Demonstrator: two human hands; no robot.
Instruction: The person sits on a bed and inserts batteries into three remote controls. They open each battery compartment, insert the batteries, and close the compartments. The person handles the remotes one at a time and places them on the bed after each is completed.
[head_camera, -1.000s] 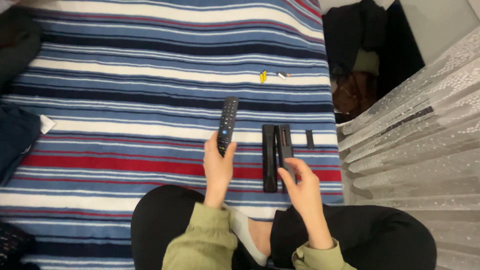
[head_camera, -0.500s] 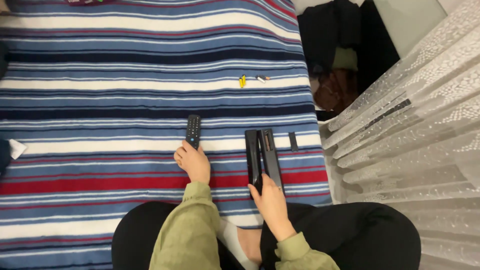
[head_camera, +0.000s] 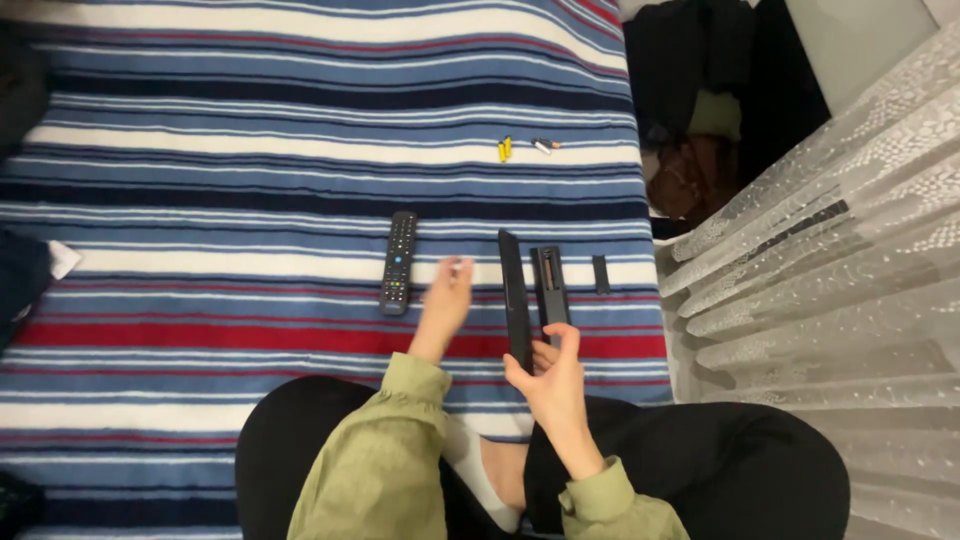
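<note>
Right hand (head_camera: 552, 375) clamped on near end of slim black remote (head_camera: 515, 298), long axis pointing away from person. Left hand (head_camera: 443, 305) open, empty, hovering between it and buttoned black remote (head_camera: 398, 262) on striped blanket (head_camera: 200, 200).

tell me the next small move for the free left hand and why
Probably reach the left hand forward to the small yellow batteries: the right hand holds a long black remote, a second lies beside it with its battery bay open, cover off.
</note>
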